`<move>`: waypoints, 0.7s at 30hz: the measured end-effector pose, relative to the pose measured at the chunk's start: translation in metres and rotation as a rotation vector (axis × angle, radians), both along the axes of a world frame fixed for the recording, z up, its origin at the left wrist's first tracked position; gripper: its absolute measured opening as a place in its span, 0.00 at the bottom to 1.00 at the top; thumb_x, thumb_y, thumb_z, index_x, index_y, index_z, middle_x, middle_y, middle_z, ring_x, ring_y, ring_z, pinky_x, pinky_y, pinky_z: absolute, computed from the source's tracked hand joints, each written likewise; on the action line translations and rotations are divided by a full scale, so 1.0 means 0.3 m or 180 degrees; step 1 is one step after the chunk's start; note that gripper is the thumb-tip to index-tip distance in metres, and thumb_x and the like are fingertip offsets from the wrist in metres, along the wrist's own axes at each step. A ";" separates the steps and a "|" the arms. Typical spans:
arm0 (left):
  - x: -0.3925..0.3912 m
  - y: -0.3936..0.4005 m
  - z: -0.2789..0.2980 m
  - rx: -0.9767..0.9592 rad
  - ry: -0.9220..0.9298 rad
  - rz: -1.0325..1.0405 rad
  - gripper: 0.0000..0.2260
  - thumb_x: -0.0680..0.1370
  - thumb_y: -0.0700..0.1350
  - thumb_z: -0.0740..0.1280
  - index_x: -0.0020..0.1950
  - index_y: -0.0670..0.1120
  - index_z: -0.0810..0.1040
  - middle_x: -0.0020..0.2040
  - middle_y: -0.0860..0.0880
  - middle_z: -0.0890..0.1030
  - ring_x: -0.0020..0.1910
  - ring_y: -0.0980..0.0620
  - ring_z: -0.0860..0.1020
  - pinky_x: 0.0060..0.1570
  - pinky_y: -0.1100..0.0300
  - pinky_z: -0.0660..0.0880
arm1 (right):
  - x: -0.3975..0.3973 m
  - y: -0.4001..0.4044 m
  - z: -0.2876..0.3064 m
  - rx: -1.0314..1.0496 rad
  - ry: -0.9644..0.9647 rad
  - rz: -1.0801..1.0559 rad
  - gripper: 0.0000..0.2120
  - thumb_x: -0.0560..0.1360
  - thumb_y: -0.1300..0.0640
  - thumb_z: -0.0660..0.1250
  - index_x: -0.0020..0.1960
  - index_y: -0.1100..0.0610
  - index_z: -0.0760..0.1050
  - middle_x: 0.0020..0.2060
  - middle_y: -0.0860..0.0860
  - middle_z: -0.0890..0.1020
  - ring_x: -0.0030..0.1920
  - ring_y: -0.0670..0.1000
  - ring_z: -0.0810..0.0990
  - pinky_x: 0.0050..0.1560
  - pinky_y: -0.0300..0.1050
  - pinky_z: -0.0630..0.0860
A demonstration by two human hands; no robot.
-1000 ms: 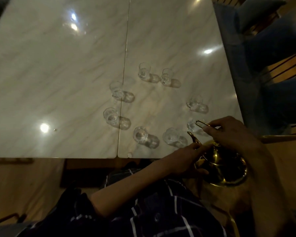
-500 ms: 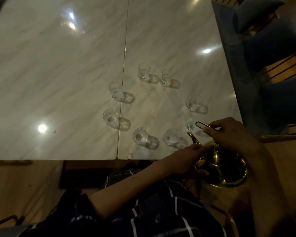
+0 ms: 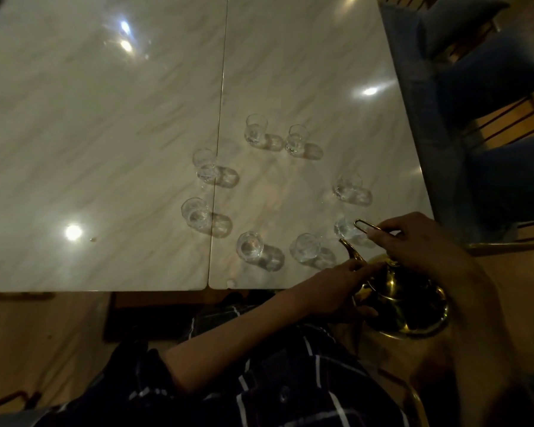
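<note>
While readying a pour, holds the brass teapot (image 3: 403, 292) low, just off the near right corner of the marble counter (image 3: 105, 134) and over the lap, set down on nothing visible. Pinches the thin wire handle (image 3: 363, 226) in the right hand (image 3: 413, 241), with a grip clamped on the loop and fingers curled, likely to bear the weight and govern the tilt from above. Cups the pot's shoulder by the root of the spout (image 3: 350, 251) with the left hand (image 3: 336, 288), with a grip closed round the body, fingers on top and thumb beneath, probably to steady the load and aim it. Points that spout up and away toward the small glasses (image 3: 256, 132), closest to the nearest glass (image 3: 343, 229), just beside the handle loop, and to the next glass (image 3: 305, 249) left of it, yet touches neither. Suggests a serving round: eight clear glasses upright in a loose ring on the counter's right half, apart from one another. Cannot tell in this dim light about any liquid inside them. On the teapot's look: polished and golden, squat and round-bellied, with a bright flared rim at the base, a slim curved spout and a hairpin-thin handle, mostly dark reflections across the body.
</note>
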State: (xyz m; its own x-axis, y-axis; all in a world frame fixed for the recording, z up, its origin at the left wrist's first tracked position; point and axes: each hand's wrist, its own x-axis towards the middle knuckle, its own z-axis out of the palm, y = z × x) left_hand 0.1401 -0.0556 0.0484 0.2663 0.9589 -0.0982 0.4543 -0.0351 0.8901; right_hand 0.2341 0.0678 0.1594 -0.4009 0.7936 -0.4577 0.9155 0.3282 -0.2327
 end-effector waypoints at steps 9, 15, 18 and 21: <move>0.001 0.002 0.001 -0.0011 -0.0034 0.0008 0.37 0.78 0.49 0.72 0.81 0.46 0.56 0.75 0.38 0.66 0.68 0.39 0.73 0.62 0.44 0.76 | 0.004 0.002 -0.004 0.0020 0.0001 0.0015 0.18 0.77 0.43 0.66 0.60 0.53 0.82 0.56 0.53 0.84 0.47 0.49 0.79 0.54 0.48 0.75; 0.002 -0.008 0.008 0.0026 -0.0060 -0.0014 0.37 0.78 0.48 0.72 0.81 0.46 0.56 0.73 0.38 0.67 0.68 0.40 0.73 0.62 0.46 0.76 | 0.015 -0.008 -0.004 -0.0026 0.0055 0.0010 0.16 0.78 0.44 0.66 0.58 0.52 0.83 0.49 0.51 0.84 0.44 0.48 0.80 0.52 0.48 0.76; 0.003 -0.015 0.004 0.0064 -0.0042 -0.0022 0.37 0.78 0.48 0.72 0.81 0.45 0.57 0.73 0.38 0.67 0.68 0.40 0.73 0.62 0.45 0.76 | 0.018 -0.017 -0.008 0.0008 0.0069 -0.0014 0.15 0.77 0.44 0.66 0.56 0.52 0.83 0.43 0.48 0.81 0.42 0.47 0.80 0.49 0.47 0.75; 0.003 -0.027 0.002 0.0025 -0.0024 -0.0027 0.37 0.78 0.49 0.72 0.81 0.45 0.57 0.74 0.38 0.67 0.68 0.39 0.73 0.62 0.44 0.76 | 0.020 -0.028 -0.018 0.0022 0.0098 -0.0009 0.15 0.77 0.44 0.66 0.56 0.52 0.83 0.47 0.51 0.84 0.41 0.46 0.79 0.47 0.45 0.73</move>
State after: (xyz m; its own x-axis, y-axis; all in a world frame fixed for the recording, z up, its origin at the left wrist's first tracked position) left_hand 0.1411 -0.0636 0.0489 0.2751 0.9573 -0.0886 0.4473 -0.0458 0.8932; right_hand 0.2401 0.0595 0.1540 -0.4123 0.7980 -0.4395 0.9089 0.3273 -0.2585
